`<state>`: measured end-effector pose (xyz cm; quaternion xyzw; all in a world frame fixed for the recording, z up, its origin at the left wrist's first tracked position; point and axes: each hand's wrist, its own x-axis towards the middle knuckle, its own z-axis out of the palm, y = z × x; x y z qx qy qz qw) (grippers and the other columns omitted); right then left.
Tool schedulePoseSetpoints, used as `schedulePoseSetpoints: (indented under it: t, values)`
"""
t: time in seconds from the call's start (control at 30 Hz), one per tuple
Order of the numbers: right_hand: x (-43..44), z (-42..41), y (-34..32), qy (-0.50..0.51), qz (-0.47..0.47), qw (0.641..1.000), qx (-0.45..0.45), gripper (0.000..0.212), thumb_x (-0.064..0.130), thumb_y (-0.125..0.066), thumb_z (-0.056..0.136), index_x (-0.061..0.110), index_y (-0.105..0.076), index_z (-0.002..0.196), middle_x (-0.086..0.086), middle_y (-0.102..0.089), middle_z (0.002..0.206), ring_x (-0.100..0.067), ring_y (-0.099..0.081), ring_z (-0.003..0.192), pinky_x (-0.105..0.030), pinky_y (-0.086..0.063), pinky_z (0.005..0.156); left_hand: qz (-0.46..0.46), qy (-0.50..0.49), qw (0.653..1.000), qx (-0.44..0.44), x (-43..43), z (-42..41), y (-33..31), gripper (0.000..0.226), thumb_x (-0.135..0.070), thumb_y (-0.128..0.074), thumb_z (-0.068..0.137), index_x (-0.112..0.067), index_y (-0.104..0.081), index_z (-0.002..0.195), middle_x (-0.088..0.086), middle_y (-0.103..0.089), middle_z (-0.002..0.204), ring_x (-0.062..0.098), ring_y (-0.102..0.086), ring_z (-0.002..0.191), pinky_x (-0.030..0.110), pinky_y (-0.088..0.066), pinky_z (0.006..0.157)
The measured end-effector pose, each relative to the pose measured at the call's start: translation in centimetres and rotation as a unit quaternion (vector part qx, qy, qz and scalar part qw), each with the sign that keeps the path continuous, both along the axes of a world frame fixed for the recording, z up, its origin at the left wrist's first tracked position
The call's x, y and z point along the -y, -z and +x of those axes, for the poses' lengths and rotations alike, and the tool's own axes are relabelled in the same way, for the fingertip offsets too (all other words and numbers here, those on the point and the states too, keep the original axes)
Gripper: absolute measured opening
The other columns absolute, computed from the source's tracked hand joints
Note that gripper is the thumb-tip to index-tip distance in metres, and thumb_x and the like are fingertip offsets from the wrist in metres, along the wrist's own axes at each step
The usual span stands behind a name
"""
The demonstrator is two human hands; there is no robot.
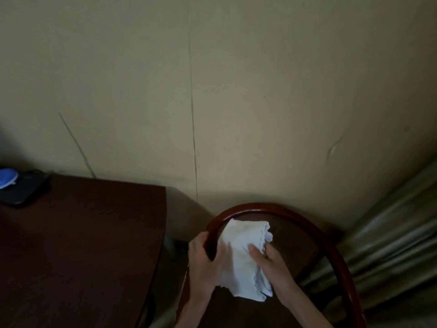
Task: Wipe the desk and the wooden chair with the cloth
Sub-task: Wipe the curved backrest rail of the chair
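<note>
A white cloth [238, 254] is draped over the left side of the wooden chair's curved, reddish-brown back rail [307, 223]. My left hand [203, 256] grips that rail from the outside, fingers wrapped around it just beside the cloth. My right hand [267, 259] presses on the cloth from the inside, thumb on top, holding it against the rail. The dark brown desk [89, 237] fills the lower left, its right edge close to the chair. The chair's seat lies in deep shadow under my arms.
A dark phone [26, 185] with a blue object [7, 177] on it lies at the desk's far left corner. A pale wall stands right behind the desk and chair. A greenish curtain [390, 233] hangs to the right of the chair.
</note>
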<state>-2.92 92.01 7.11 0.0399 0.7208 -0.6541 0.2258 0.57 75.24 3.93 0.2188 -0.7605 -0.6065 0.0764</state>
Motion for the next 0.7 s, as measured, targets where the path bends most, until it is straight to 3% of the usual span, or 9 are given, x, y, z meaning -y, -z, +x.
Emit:
schedulePoseSetpoints:
  t: [0.07,0.17,0.23,0.3,0.4,0.5,0.63,0.7]
  values:
    - [-0.5,1.1,-0.1,0.016,0.033,0.998,-0.041,0.02,0.025,-0.055,0.098,0.016,-0.062,0.115,0.0,-0.074,0.101,-0.012,-0.07,0.097,-0.033,-0.054,0.089,-0.036,0.073,0.997,-0.017,-2.7,0.7,-0.3,0.038,-0.066,-0.061,0.08,-0.054,-0.048,0.114,-0.023,-0.047,0.12,-0.002,-0.051,0.113,0.029,-0.049,0.095]
    - [-1.2,2.8,-0.1,0.032,0.029,0.998,-0.045,0.02,0.04,-0.045,0.1,0.035,-0.064,0.106,0.008,-0.075,0.094,0.0,-0.07,0.087,-0.017,-0.053,0.07,0.043,0.122,0.991,0.026,-6.4,1.6,-1.2,0.038,-0.077,-0.057,0.075,-0.067,-0.039,0.108,-0.024,-0.048,0.122,-0.007,-0.055,0.107,0.009,-0.048,0.073]
    - [-2.0,3.9,0.1,0.033,0.008,0.999,-0.035,0.023,0.046,-0.04,0.1,0.047,-0.062,0.106,0.019,-0.073,0.097,0.006,-0.068,0.09,-0.01,-0.052,0.065,0.103,0.122,0.987,0.018,-7.9,2.5,-1.5,0.058,-0.08,-0.06,0.066,-0.061,-0.041,0.117,-0.019,-0.054,0.12,-0.007,-0.061,0.102,0.005,-0.05,0.066]
    - [-2.7,4.9,0.6,0.012,-0.012,0.999,-0.033,0.021,0.046,-0.045,0.098,0.048,-0.056,0.117,0.021,-0.069,0.108,0.009,-0.065,0.097,-0.008,-0.052,0.068,0.136,0.132,0.982,0.008,-8.7,3.8,-0.9,0.07,-0.078,-0.064,0.066,-0.049,-0.048,0.128,-0.01,-0.063,0.123,-0.005,-0.064,0.105,0.012,-0.055,0.076]
    - [-3.9,6.2,1.4,-0.001,-0.041,0.999,-0.01,0.036,0.051,-0.055,0.092,0.039,-0.05,0.126,0.013,-0.068,0.113,0.004,-0.066,0.098,-0.016,-0.054,0.072,0.164,0.15,0.975,-0.008,-9.3,5.9,-0.5,0.049,-0.063,-0.063,0.084,-0.045,-0.054,0.129,-0.007,-0.067,0.126,0.007,-0.065,0.114,0.024,-0.057,0.089]
    - [-4.8,7.4,2.5,-0.01,-0.115,0.993,0.014,0.05,0.06,-0.051,0.091,0.032,-0.051,0.132,0.003,-0.068,0.119,-0.011,-0.066,0.109,-0.034,-0.053,0.089,0.166,0.161,0.973,-0.022,-9.8,8.0,-0.2,0.043,-0.046,-0.055,0.097,-0.033,-0.052,0.138,-0.003,-0.065,0.13,0.014,-0.063,0.12,0.029,-0.054,0.096]
    - [-4.7,8.7,2.8,0.008,-0.128,0.99,0.051,0.06,0.058,-0.06,0.083,0.026,-0.046,0.132,-0.002,-0.071,0.104,-0.002,-0.07,0.094,-0.017,-0.057,0.07,0.153,0.175,0.973,0.011,-9.9,10.1,0.1,0.046,-0.039,-0.061,0.094,-0.038,-0.049,0.138,-0.015,-0.067,0.124,0.007,-0.065,0.115,0.016,-0.054,0.086]
    - [-5.0,8.9,2.9,0.004,-0.12,0.991,0.065,0.075,0.065,-0.069,0.07,0.027,-0.048,0.131,-0.004,-0.071,0.111,-0.015,-0.069,0.103,-0.032,-0.059,0.082,0.128,0.172,0.977,0.009,-9.3,10.7,0.5,0.033,-0.036,-0.059,0.096,-0.044,-0.058,0.128,-0.014,-0.07,0.118,0.006,-0.068,0.108,0.013,-0.053,0.082]
